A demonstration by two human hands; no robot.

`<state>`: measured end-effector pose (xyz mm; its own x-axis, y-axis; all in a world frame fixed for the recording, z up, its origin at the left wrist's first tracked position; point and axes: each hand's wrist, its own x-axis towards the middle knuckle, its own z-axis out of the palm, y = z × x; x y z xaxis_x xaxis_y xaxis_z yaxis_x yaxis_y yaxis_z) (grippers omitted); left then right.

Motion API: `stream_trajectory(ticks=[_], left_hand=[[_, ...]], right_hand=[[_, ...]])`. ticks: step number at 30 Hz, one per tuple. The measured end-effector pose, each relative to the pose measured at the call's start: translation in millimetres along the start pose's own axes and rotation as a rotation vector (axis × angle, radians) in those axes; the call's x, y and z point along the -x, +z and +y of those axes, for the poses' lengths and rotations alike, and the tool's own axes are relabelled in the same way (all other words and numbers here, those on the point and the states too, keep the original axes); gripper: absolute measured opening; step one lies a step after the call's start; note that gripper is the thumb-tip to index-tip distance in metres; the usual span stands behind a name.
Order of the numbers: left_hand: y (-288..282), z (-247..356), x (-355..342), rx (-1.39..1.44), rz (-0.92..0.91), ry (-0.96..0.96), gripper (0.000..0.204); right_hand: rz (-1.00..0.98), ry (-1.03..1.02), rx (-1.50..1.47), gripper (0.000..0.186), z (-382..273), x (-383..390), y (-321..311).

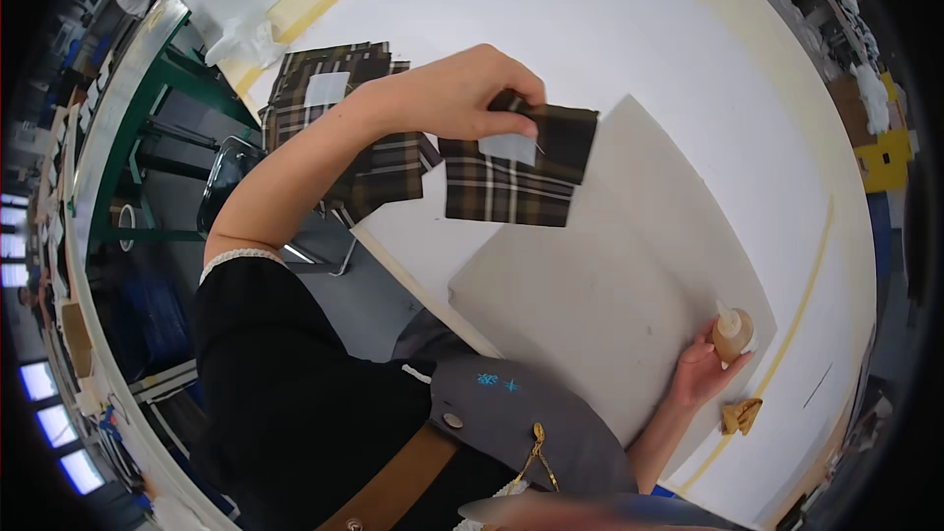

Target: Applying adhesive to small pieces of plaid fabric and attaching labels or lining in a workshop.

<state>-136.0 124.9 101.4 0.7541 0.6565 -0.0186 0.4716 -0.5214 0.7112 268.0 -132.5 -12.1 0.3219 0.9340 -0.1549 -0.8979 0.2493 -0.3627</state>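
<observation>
Holding plaid cloth [511,193], bottle [732,338], writing [488,381] on garment [570,433]

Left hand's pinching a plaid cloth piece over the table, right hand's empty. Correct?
Not quite: the right hand isn't empty; the head view shows it holding a small bottle. The left hand pinching a plaid cloth piece over the table is right.
</observation>
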Motion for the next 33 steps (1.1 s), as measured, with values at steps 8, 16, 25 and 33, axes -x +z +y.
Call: stream_trajectory(ticks=[8,16,25,33], left_hand=[[116.1,24.7,-112.7,0.113,-0.443,0.225,0.016],[152.2,4.7,-160.4,-0.169,-0.089,0.389,0.032],[198.6,33.7,-89.6,-0.346,-0.046,0.546,0.063],[197.9,38.5,-87.6,-0.217,-0.131,0.588,0.054]], right_hand=[[-0.023,-0.062,0.027,0.054,7.8,3.7,11.1],[0.162,-0.332,0.275,0.051,0.2,33.1,8.4],[0.237,-0.396,0.683,0.051,-5.0,32.4,10.4],[0.233,-0.542,1.039,0.066,-0.6,44.5,5.9]])
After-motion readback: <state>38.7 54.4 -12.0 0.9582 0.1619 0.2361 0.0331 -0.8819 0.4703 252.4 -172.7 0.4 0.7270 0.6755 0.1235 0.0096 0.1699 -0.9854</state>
